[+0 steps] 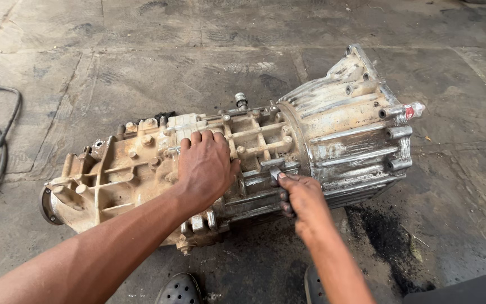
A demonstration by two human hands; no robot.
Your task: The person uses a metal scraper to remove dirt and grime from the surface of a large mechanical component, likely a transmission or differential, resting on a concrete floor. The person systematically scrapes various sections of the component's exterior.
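Big grimy gearbox (pixel 226 163) lies on its side on the concrete floor (pixel 142 67). Left hand (pixel 205 169) rests flat on its casing, fingers spread open, gripping nothing. Right hand (pixel 302 197) pinches a small metal tool (pixel 275 173) against the housing's side.

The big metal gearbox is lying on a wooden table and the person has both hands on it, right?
Not quite. The head view shows the gearbox lying on the concrete floor, not a wooden table. The rest is right: the left hand rests flat on top, and the right hand touches its side.
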